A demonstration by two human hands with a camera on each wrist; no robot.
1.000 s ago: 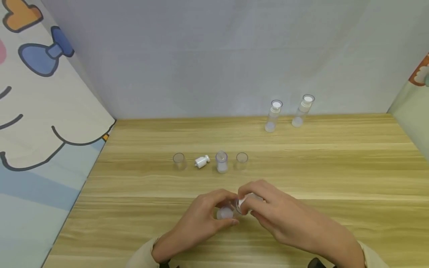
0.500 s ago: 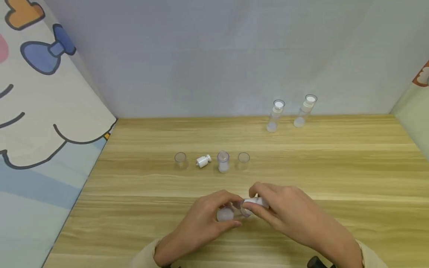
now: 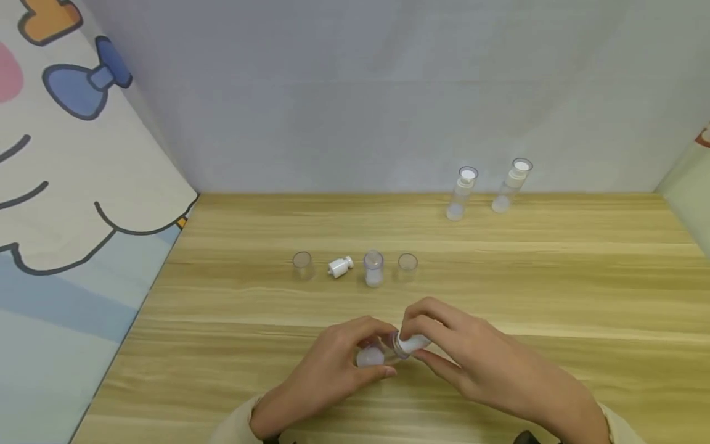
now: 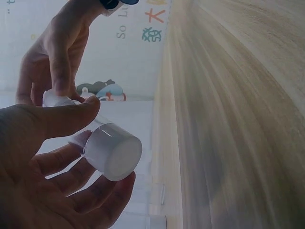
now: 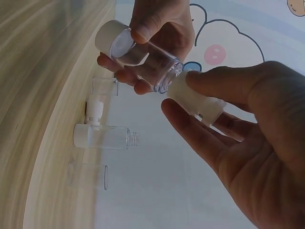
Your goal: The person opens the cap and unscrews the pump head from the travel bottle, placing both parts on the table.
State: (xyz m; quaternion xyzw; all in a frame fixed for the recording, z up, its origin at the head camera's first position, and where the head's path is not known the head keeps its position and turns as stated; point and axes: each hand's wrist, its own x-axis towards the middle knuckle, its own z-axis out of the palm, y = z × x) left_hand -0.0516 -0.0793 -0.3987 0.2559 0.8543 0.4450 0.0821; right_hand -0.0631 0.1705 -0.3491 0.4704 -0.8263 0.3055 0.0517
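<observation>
In the head view my left hand (image 3: 335, 361) grips a small clear bottle (image 5: 150, 64) with a white base, tilted with its neck toward the right. My right hand (image 3: 463, 351) pinches a white pump head (image 5: 190, 98) between thumb and fingers, right at the threaded neck of that bottle. From the left wrist view the bottle's frosted white base (image 4: 116, 152) faces the camera, fingers curled around its side. The neck is partly covered by fingers in the head view.
Beyond the hands stand a clear cap (image 3: 302, 266), a white pump head lying on its side (image 3: 340, 267), an open bottle (image 3: 374, 272) and another clear cap (image 3: 407, 266). Two capped pump bottles, one (image 3: 461, 194) left of the other (image 3: 511, 185), stand near the back wall.
My right hand's fingers have shifted around the pump head, spreading half a second ago and curling over it again now. My left hand keeps the bottle in nearly the same place.
</observation>
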